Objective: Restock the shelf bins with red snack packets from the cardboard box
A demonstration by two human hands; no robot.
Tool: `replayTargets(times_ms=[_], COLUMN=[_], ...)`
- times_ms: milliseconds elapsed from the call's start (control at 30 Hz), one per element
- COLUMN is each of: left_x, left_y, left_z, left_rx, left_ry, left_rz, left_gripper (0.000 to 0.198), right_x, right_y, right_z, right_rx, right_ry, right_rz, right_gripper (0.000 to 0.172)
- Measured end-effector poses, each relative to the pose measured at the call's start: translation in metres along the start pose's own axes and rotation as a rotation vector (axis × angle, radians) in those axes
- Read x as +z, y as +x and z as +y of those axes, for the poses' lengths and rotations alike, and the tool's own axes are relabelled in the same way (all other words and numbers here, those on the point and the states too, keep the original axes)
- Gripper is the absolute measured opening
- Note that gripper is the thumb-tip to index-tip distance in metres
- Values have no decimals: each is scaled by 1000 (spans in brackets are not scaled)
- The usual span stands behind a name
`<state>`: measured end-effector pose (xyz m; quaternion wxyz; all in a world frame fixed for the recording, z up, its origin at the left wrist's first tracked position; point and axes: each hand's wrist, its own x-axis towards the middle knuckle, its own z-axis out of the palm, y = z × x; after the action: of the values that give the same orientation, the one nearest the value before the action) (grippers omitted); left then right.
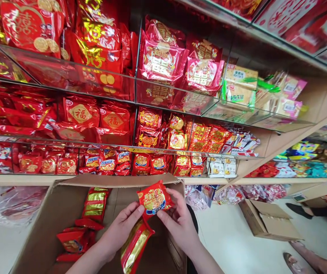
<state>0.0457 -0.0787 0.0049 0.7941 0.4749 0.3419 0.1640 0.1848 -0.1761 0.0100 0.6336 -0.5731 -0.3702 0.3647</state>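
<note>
Above an open cardboard box (52, 213), the left hand (122, 226) and right hand (180, 224) pinch a red snack packet (154, 198) between thumbs and fingers. The left also clasps a gold-striped packet (135, 247). A stocked shelf (23, 179) stands just beyond.

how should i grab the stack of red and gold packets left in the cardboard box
Likely by its two long side edges, reaching down from above: the stack of red and gold packets rests against the far wall of the cardboard box, open only at the top. The left hand and right hand hold a small red packet.
</note>
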Motion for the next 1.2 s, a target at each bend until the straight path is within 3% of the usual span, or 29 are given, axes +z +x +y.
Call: replayTargets(times_ms=[100, 167, 333, 467, 633, 833, 900, 1000, 1200], left_x=[2, 4, -2, -14, -23, -24, -25, -27, -28], left_y=[-1, -1, -4, -7, -11, -12, -11, -9, -5], left_z=[4, 6, 1, -22, -53, -70, -72, -74, -77], left_rx=[-18, 21, 2, 6, -35, -47, -50, -55, -72], left_ry=[-29, 11, 148, 245, 255, 269, 286, 306, 200], left_rz=[40, 73, 134, 182, 217, 299, 325, 267, 302], left_gripper=[36, 36, 41, 43, 47, 53, 55, 54, 49], right_x=[-2, -9, -53, -81, -70, -49, -46, -45, -56], right_y=[5, 17, 71, 117, 162, 204, 210, 214, 206], right_z=[-8, -15, -28, -15, 15, 36, 40, 46, 50], right_rx=[66, 113, 77, 188, 327, 355, 339, 306, 242], right_ry=[-19, 30, -47, -77, 41, 161, 167, 140, -12], right_rz=[-71, -36, 167, 168, 96, 125, 129, 114, 21], right_gripper=[27, 27, 35, 29, 25, 3, 4, 6, 13])
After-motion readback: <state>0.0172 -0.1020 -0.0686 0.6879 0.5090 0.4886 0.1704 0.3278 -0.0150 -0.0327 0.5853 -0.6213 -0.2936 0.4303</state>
